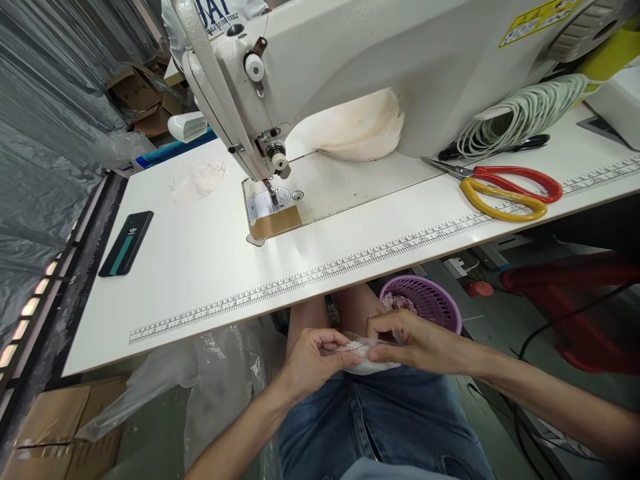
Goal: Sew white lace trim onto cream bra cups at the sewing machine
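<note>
Over my lap, in front of the table edge, both hands pinch a small piece of thin white fabric [361, 352]. It looks sheer, with a gathered, lacy middle. My left hand [317, 360] has thumb and fingers closed on its left side. On the right side, my right hand [410, 340] grips it between thumb and curled fingers. The sewing machine [345, 60] stands on the table beyond my hands, its needle and presser foot [273, 195] over the metal plate. A purple basket [425, 293] with pale lacy fabric inside is just behind my right hand.
Scissors [510, 193] with red and yellow handles lie on the white table [200, 267] near a coil of pale cord [520, 117]. A black phone [127, 244] lies at the left. Cream fabric pieces [365, 127] rest under the machine arm. Cardboard boxes [65, 427] stand below left.
</note>
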A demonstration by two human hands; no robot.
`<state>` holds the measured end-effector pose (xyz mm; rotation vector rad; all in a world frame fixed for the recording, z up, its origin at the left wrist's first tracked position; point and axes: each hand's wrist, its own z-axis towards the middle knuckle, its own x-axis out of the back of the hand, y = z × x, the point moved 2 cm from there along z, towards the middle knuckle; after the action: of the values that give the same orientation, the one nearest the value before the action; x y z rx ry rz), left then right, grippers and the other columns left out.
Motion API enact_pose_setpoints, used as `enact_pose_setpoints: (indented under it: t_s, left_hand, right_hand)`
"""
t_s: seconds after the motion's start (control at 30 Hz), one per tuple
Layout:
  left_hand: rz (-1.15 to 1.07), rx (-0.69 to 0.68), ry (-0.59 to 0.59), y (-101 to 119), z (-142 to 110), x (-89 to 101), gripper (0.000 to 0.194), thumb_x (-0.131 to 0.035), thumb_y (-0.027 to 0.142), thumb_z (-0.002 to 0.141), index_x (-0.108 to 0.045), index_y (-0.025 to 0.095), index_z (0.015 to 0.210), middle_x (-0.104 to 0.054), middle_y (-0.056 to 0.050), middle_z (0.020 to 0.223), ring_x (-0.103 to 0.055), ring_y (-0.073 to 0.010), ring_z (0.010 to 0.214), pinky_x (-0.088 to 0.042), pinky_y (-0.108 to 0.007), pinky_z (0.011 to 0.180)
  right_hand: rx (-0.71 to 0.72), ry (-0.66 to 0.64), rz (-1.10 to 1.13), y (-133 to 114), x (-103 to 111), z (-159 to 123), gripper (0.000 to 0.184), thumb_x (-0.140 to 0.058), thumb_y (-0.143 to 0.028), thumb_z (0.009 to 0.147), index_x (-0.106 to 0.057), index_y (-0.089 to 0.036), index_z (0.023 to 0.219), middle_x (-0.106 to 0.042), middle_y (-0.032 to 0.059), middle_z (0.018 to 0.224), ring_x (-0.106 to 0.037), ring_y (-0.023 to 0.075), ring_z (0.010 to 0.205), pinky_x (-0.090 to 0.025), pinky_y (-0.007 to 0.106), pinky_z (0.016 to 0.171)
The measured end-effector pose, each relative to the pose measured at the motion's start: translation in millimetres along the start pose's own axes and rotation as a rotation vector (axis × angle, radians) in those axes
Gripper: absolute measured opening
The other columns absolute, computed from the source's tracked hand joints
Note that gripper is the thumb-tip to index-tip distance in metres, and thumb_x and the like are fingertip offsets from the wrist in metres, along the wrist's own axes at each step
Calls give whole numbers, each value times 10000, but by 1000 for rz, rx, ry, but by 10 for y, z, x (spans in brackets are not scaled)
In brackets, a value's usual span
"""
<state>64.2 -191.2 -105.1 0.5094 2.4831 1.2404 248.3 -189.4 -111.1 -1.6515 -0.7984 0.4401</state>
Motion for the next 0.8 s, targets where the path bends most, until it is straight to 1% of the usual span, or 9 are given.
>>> enact_pose_setpoints:
  t_s: [0.13, 0.2, 0.3, 0.37, 0.43, 0.63, 0.8]
  left_hand:
    - [65, 11, -63, 43, 14, -11, 288, -775, 351, 614, -710, 116, 768, -694, -52, 690, -570, -117, 594, -396, -199, 574]
    - [72, 1, -60, 65, 24, -19, 289, -755, 369, 640, -705, 110, 758, -688, -53, 672, -558, -110, 574, -389, -198, 562]
    - [43, -19, -1, 62, 24, -5, 307, -744, 399, 651, -695, 100, 707, -663, -42, 608, -520, -89, 526, -373, -190, 531]
    - [9, 4, 32, 28, 17, 22, 324, -768, 405, 618, -691, 101, 699, -656, -35, 594, -517, -87, 522, -379, -190, 533]
    - [-24, 38, 48, -16, 8, 53, 334, -788, 406, 588, -687, 103, 685, -657, -32, 592, -526, -88, 530, -389, -189, 544]
    - [-69, 32, 39, -83, -1, 89, 332, -815, 398, 552, -675, 115, 652, -652, -13, 583, -528, -75, 531, -386, -171, 542]
    - [-90, 34, 38, -110, -10, 72, 346, -828, 398, 529, -663, 113, 634, -647, -11, 563, -530, -76, 515, -390, -170, 526]
  right_hand:
    - [-1, 4, -132, -53, -3, 18, 258, -540, -366, 856, -534, -159, 703, -399, -57, 583, -337, 82, 537, -221, 210, 478]
    - [-11, 0, -159, -76, 18, 14, 247, -531, -367, 861, -555, -158, 732, -422, -55, 593, -349, 83, 537, -230, 210, 481]
    - [-7, -69, -132, -65, 61, -18, 267, -558, -396, 844, -571, -153, 735, -436, -49, 611, -374, 87, 553, -257, 209, 496]
    - [18, -113, -104, -33, 92, -51, 283, -573, -406, 835, -592, -145, 729, -456, -43, 615, -396, 91, 569, -277, 210, 513]
    - [35, -121, -86, 4, 122, -81, 279, -568, -396, 843, -626, -136, 760, -495, -30, 631, -421, 96, 587, -301, 213, 533]
    - [95, -135, -54, 25, 174, -129, 242, -581, -350, 840, -661, -123, 816, -569, 20, 755, -508, 124, 686, -375, 221, 603]
    - [77, -145, -17, 10, 147, -136, 272, -613, -389, 813, -666, -127, 863, -599, 31, 802, -534, 135, 710, -395, 227, 620]
